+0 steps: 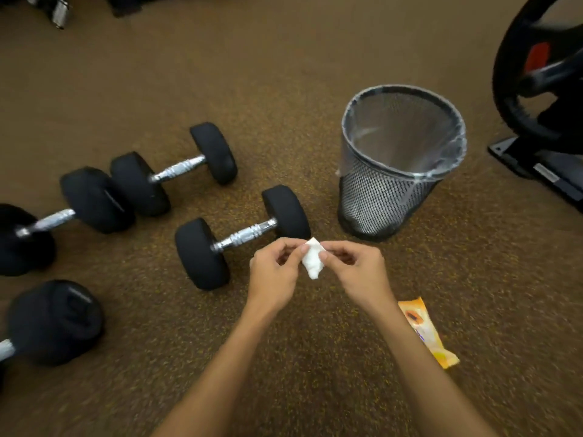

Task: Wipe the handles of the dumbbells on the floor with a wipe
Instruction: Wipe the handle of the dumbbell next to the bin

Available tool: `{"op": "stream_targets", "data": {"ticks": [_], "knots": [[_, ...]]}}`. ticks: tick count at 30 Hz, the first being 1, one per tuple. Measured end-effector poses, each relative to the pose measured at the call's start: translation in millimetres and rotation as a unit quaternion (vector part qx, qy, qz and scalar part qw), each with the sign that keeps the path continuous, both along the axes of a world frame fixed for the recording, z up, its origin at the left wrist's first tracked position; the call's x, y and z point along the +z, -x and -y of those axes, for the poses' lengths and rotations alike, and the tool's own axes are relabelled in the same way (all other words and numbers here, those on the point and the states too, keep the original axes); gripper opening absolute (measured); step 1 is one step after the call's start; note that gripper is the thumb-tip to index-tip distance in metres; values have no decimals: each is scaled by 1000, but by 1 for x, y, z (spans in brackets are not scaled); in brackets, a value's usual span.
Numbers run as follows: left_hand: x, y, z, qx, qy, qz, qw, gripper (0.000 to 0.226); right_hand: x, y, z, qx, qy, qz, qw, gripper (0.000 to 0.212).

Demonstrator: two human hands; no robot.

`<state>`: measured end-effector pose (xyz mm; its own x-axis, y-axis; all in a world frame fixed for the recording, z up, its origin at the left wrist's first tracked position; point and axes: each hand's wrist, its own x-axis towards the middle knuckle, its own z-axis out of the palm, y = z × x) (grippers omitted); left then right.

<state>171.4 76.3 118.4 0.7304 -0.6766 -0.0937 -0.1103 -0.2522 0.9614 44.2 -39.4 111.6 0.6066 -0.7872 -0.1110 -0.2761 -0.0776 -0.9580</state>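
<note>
A crumpled white wipe [311,263] hangs between my two hands above the floor. My left hand [273,272] pinches its left edge and my right hand [356,272] pinches its right edge. Just beyond my hands lies the nearest dumbbell [244,236], black heads with a chrome handle. A second dumbbell [176,168] lies behind it to the left. A third dumbbell [55,219] sits further left, and a fourth dumbbell [50,323] is cut off by the left edge.
A black mesh wastebasket [388,197] with a clear liner stands right of the nearest dumbbell. An orange wipe packet [426,335] lies on the brown speckled floor under my right forearm. Black exercise equipment [536,89] fills the right edge.
</note>
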Motion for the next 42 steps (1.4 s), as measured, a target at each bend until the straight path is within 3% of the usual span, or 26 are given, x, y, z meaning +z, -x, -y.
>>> {"op": "stream_targets", "data": {"ticks": [9,14,17,24,32,37,42], "knots": [[10,-71,-47,140,-25,69,987,8,-6,-95,-29,35,16,-32,999,9],[-5,-127,-73,174,-99,232,952,16,-17,-138,-39,40,-13,-7,999,23],[-23,-154,-82,159,-148,284,934,19,-32,-158,-47,62,14,-25,998,26],[-57,-180,-75,131,-112,246,954,29,-62,-196,-60,96,106,-35,989,22],[-74,-183,-71,187,-24,229,955,26,-87,-220,-64,228,269,-42,935,26],[-77,-182,-71,186,-25,236,954,30,-98,-219,-64,210,325,-30,921,22],[-78,-181,-71,174,-32,248,953,32,-92,-217,-64,154,384,-78,907,22]]}}
